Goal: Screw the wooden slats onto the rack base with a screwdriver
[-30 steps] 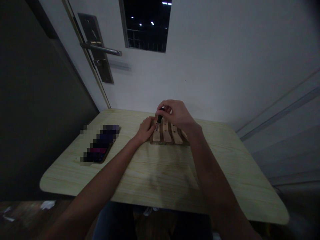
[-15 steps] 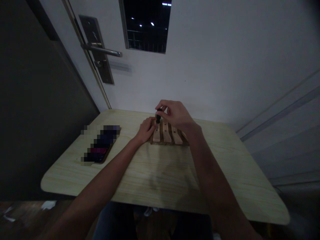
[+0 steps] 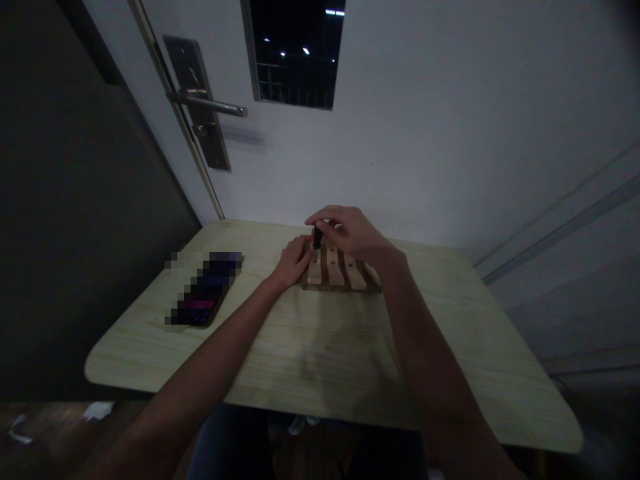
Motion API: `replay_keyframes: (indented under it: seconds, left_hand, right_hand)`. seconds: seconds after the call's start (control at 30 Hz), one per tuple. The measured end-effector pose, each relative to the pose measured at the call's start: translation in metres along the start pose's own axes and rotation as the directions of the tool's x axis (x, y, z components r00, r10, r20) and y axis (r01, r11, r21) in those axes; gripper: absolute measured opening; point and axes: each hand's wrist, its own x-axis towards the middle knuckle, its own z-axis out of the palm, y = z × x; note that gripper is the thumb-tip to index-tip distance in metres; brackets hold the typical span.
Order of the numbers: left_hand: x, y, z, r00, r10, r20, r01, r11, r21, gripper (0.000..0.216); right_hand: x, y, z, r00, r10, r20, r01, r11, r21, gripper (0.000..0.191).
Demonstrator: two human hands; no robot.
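A small slatted wooden piece (image 3: 336,273) lies on the table, with several pale, flared strips across a darker brown base and small dark holes in the strips. My right hand (image 3: 359,233) is closed around the black handle of a screwdriver (image 3: 318,236), which stands nearly upright over the leftmost strip. Its shaft runs down to that strip; the tip is too small to make out. At the piece's left edge, my left hand (image 3: 291,261) grips it, thumb near the screwdriver's shaft. My right hand and forearm cover the piece's far right part.
On the left of the pale wood-grain table (image 3: 320,360) lies a phone (image 3: 215,293), partly pixelated. Behind the table stands a white door (image 3: 425,133) with a metal lever handle (image 3: 210,105) and a dark window (image 3: 297,53). Scraps of white paper (image 3: 99,410) lie on the floor.
My right hand's fingers have shifted around the screwdriver handle, and the hand sits slightly lower with the index finger stretched over the top. My left hand stays in place.
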Motion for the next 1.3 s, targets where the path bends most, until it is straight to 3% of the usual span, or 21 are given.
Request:
replay_keyframes:
  seconds: [0.13, 0.3, 0.63, 0.93, 1.17, 1.3]
  left_hand:
    - [0.000, 0.001, 0.000, 1.000, 0.021, -0.008, -0.021, 1.000, -0.011, 0.038]
    - [-0.002, 0.005, -0.002, 1.000, 0.009, -0.008, -0.009, 1.000, 0.003, 0.036]
    - [-0.003, 0.003, -0.002, 1.000, 0.002, -0.004, -0.002, 1.000, -0.011, 0.036]
    - [-0.002, 0.005, -0.003, 1.000, -0.012, 0.007, 0.012, 1.000, -0.003, 0.038]
    - [-0.001, 0.002, 0.000, 1.000, -0.003, 0.001, 0.003, 1.000, -0.004, 0.038]
    - [-0.001, 0.003, -0.001, 1.000, 0.007, -0.009, -0.007, 1.000, 0.009, 0.039]
  right_hand:
    - [-0.002, -0.003, -0.004, 0.999, 0.054, -0.004, -0.054, 0.998, -0.015, 0.024]
    - [-0.002, -0.005, -0.005, 0.988, 0.113, -0.103, -0.125, 0.985, -0.116, 0.019]
    - [-0.001, 0.005, -0.006, 0.993, 0.047, -0.112, -0.058, 0.993, -0.098, 0.015]
    - [-0.002, 0.000, -0.005, 0.991, 0.101, -0.082, -0.106, 0.993, -0.058, 0.017]
    - [0.001, 0.001, -0.003, 0.994, 0.055, -0.090, -0.066, 0.990, -0.124, 0.018]
    - [-0.001, 0.001, -0.002, 0.994, 0.060, -0.093, -0.066, 0.996, -0.065, 0.021]
